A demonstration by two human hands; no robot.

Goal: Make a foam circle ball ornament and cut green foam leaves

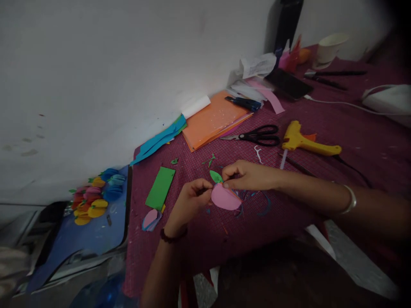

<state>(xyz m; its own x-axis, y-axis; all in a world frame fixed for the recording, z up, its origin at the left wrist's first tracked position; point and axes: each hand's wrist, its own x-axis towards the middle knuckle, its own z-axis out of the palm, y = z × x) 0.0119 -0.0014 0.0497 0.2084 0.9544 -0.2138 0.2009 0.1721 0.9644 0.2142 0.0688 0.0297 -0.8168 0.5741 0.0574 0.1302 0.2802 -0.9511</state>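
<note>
A pink paper fruit shape (225, 197) with a green leaf (216, 176) at its top is held between my two hands, just over the tabletop. My left hand (192, 201) pinches its left edge between thumb and fingers. At the upper edge, close to the leaf, my right hand (245, 176) has thumb and forefinger closed on the same piece. Some orange shows along its right rim. Thin blue and green paper scraps lie around it. Left of my left hand are a green paper rectangle (160, 187) and a small stack of cut paper shapes (150, 219).
Black-handled scissors (257, 135) and a yellow glue gun (308, 141) lie beyond my right hand. Orange sheets (213, 119), blue strips (159, 139) and a phone (289, 83) line the wall side. Several finished paper fruits (96, 207) rest on a blue surface (96, 235) at left.
</note>
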